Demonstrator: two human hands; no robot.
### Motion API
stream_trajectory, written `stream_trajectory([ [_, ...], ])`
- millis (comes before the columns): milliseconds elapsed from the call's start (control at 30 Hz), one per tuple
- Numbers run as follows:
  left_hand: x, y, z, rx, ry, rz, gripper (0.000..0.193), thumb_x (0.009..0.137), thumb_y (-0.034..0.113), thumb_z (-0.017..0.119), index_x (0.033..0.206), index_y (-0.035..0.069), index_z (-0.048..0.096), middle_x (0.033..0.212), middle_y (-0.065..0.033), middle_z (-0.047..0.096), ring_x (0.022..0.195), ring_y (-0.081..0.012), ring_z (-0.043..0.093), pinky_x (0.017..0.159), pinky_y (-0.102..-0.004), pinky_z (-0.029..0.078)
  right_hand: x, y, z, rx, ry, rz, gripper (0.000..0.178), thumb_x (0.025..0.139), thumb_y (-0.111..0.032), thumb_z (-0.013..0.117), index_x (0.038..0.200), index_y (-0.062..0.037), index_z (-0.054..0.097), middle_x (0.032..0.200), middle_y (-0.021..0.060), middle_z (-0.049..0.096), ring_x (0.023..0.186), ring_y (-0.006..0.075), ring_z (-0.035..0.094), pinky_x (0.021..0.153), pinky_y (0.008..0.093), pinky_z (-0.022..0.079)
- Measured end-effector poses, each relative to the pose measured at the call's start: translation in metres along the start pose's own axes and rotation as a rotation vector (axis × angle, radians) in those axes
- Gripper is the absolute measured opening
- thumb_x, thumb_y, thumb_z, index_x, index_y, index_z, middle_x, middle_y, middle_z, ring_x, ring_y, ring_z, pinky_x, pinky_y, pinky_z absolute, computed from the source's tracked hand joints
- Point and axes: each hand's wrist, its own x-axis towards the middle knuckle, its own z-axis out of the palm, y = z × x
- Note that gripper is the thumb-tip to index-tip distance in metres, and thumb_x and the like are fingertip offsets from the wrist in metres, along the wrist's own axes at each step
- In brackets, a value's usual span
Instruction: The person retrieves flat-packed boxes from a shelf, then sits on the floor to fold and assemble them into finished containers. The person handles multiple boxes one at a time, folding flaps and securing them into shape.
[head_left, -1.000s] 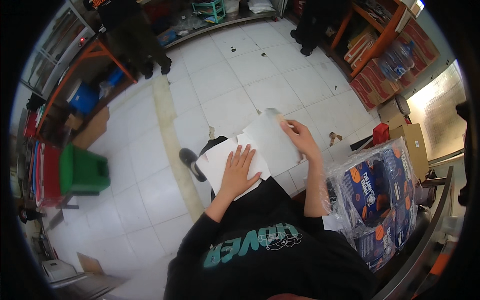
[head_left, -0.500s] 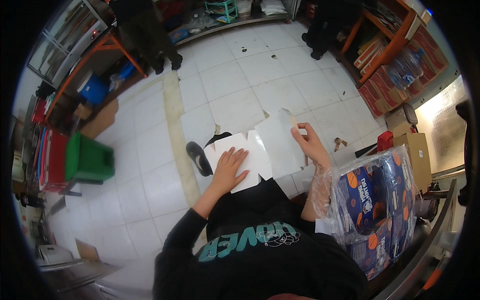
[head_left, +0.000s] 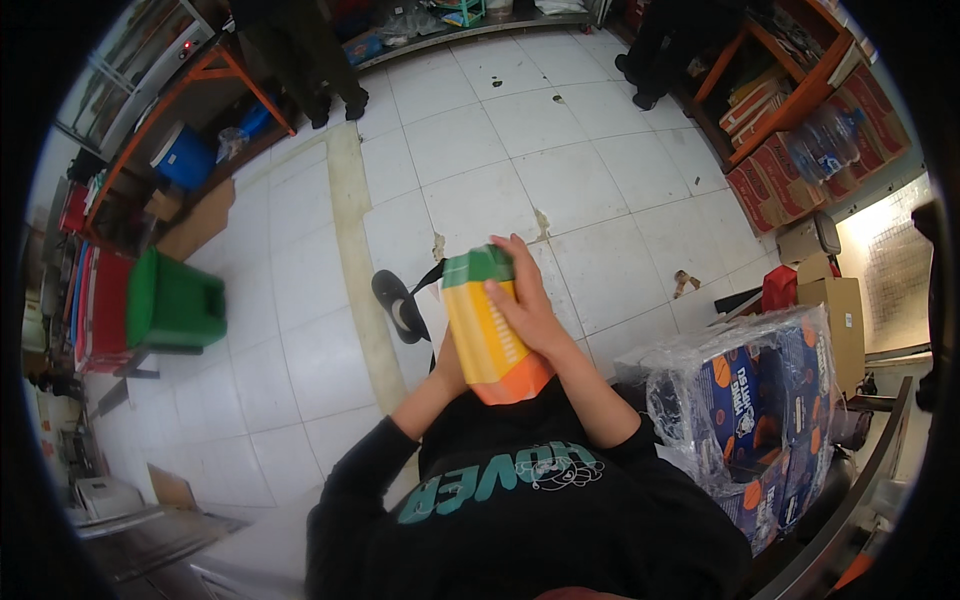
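A cardboard box [head_left: 483, 325], striped green, yellow and orange on its outer face, is folded up over my lap. Part of a white inner flap shows at its left side. My right hand [head_left: 527, 308] grips it from the right, thumb on the yellow face and fingers around the green end. My left hand [head_left: 450, 365] holds the lower left side; most of its fingers are hidden behind the card. To my right sits a pack of blue boxes [head_left: 728, 388] with orange spots, wrapped in torn clear plastic.
A green bin [head_left: 175, 305] stands at the left, beside red stools. A blue drum [head_left: 184, 157] sits under an orange-framed table. Two people stand at the far side, only their legs visible. Red cartons and a clear water bottle [head_left: 828, 150] are at the far right.
The card lay flat, white side up, across my lap; now it is folded with its coloured face showing. My right hand has moved left onto it, and my left hand has slid to its side.
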Motion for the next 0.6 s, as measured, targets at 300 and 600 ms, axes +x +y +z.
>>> stream_trajectory([
  [300, 0.013, -0.002, 0.015, 0.07, 0.09, 0.072, 0.058, 0.085, 0.031, 0.064, 0.137, 0.012, 0.047, 0.139, -0.0116, 0.046, 0.134, -0.0335, 0.037, 0.111, -0.0488, 0.025, 0.012, -0.031, 0.027, -0.433, 0.015, 0.239, 0.08, 0.074, -0.059, 0.068, 0.14, -0.0234, 0.039, 0.147, 0.0277, 0.024, 0.135, 0.0538, 0.016, 0.102, 0.0665, 0.019],
  [600, 0.015, -0.002, 0.002, 0.181, 0.154, 0.104, 0.06, 0.084, 0.031, 0.064, 0.138, 0.013, 0.046, 0.138, -0.012, 0.046, 0.134, -0.0336, 0.036, 0.112, -0.0495, 0.023, 0.022, -0.042, 0.076, -0.688, 0.021, 0.23, 0.078, 0.075, -0.064, 0.064, 0.135, -0.0168, 0.047, 0.148, 0.0229, 0.027, 0.137, 0.0541, 0.007, 0.103, 0.0716, 0.008],
])
